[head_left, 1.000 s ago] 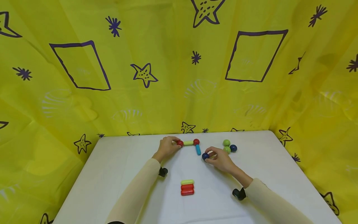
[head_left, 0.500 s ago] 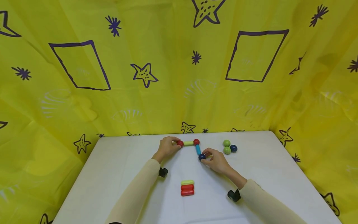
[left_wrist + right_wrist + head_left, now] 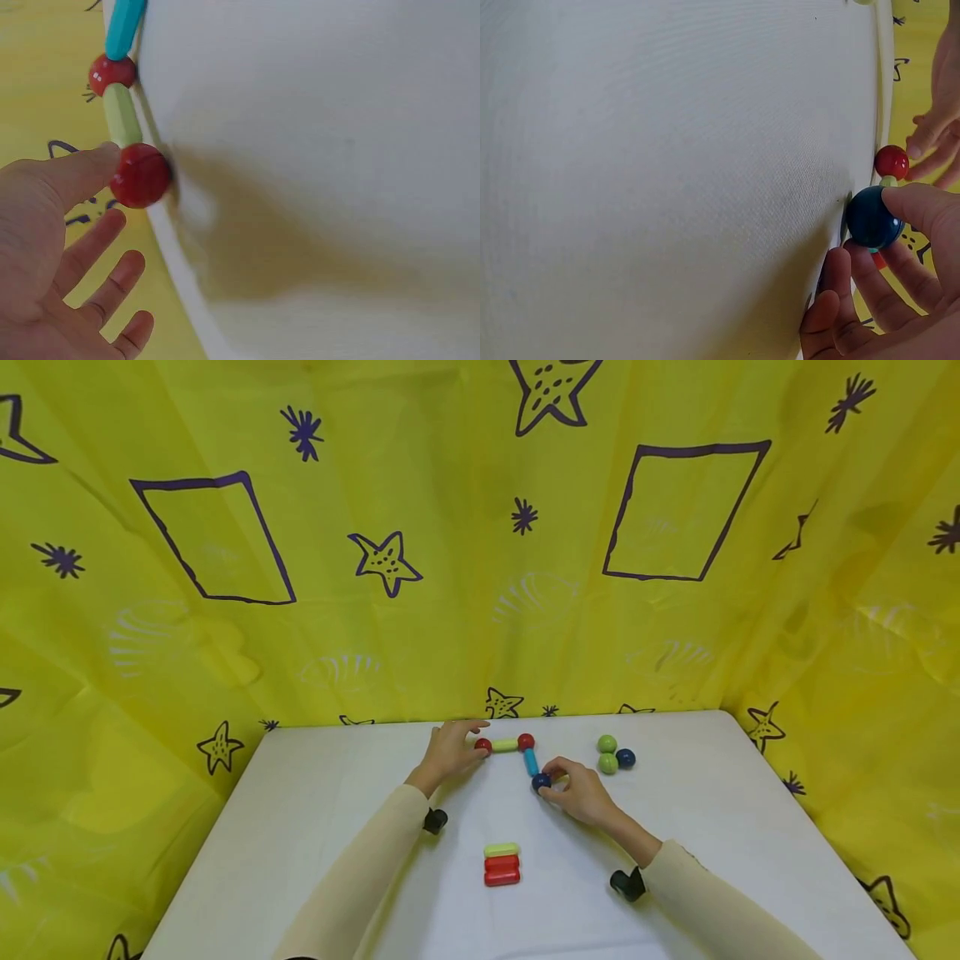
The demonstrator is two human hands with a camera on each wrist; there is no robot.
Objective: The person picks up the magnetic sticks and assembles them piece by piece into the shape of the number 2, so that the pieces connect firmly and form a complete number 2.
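My left hand (image 3: 450,748) is beside a red ball (image 3: 140,176), its fingers spread and the thumb right at the ball. From that ball a pale yellow-green rod (image 3: 506,746) runs right to a second red ball (image 3: 526,742). A light blue rod (image 3: 531,762) leads from there toward the front, ending at a dark blue ball (image 3: 871,217). That dark blue ball is pinched between thumb and fingers of my right hand (image 3: 588,792). In the right wrist view it covers most of the light blue rod.
Two green balls (image 3: 607,743) and another dark blue ball (image 3: 626,758) sit together to the right. Nearer the front, two red rods (image 3: 502,871) and a yellow-green rod (image 3: 501,850) lie side by side. A yellow curtain (image 3: 450,635) borders the white table (image 3: 315,843).
My right hand has brought the dark blue ball left to the light blue rod's front end. The left hand's fingers have lifted and spread away from the red ball they held.
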